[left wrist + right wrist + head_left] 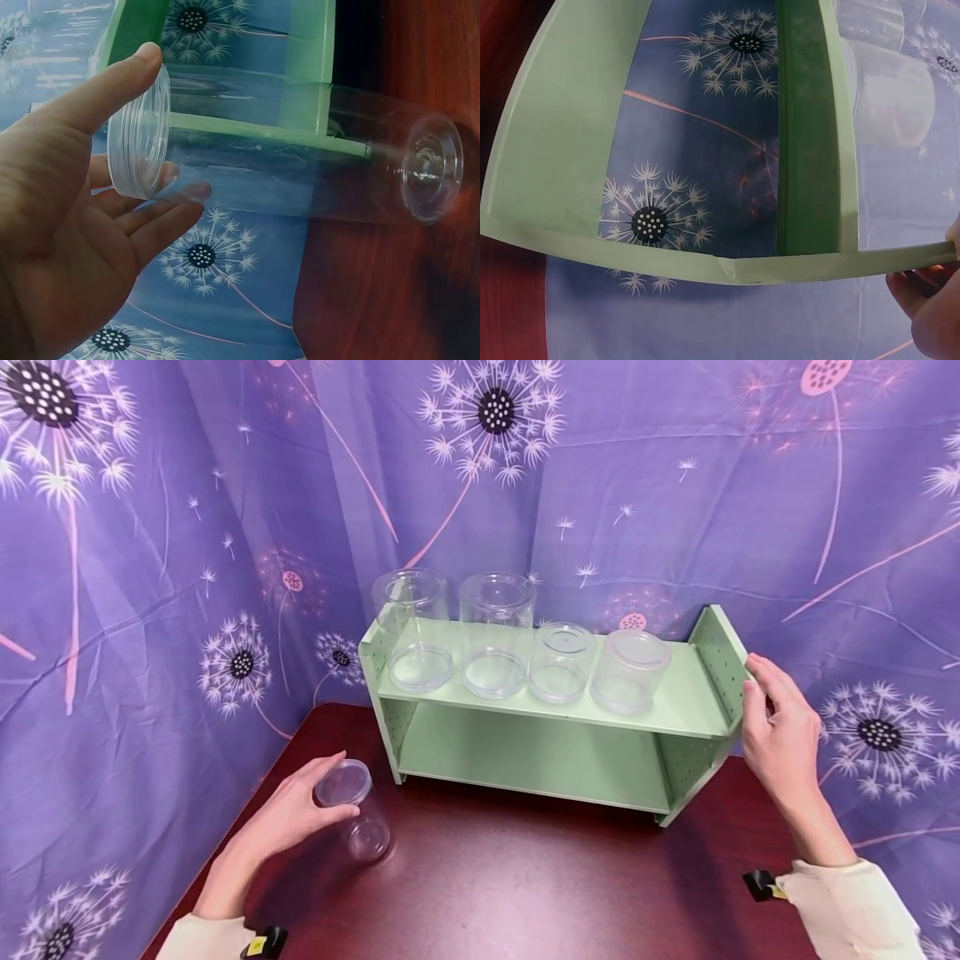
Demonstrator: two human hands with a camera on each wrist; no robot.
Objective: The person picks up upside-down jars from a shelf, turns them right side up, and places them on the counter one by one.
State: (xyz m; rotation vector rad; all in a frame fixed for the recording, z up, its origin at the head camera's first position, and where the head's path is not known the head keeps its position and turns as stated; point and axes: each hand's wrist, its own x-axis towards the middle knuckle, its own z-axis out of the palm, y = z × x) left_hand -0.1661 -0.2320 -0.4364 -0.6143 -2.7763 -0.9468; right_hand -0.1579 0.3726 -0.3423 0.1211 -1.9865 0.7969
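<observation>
Left grip (pixel 296 810) clamped on jar (pixel 367 828) (ridges (pixel 131 161): wrist view only), right grip (pixel 783 731) on shelf (pixel 693 681)

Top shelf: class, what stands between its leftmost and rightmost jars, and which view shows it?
A tall jar and a short jar stand there, side by side, as the head view shows.

Purple dandelion-print fabric (pixel 637 510) hangs kinda wrinkly along the back and left, and the dark reddish bench (pixel 517 885) catches some soft glare.
</observation>
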